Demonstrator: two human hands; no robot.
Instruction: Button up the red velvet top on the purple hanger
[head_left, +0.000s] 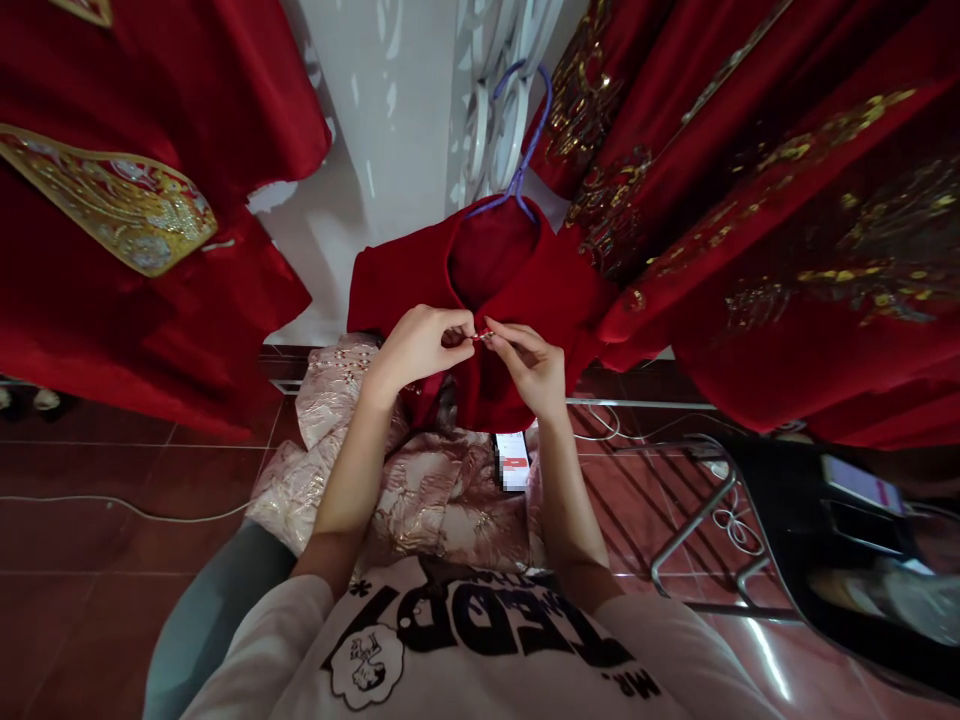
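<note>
A red garment (525, 290) was hung on a purple hanger (525, 140) against the white wall, between other red embroidered robes. Its collar fastening (480, 337) was pinched from both sides: the left hand (420, 345) was closed on it with curled fingers, and the right hand (529, 365) was closed on it by thumb and forefinger, the two hands touching. A pale pink brocade fabric (420, 500) lay beneath the forearms, above the red tiled floor (90, 560).
</note>
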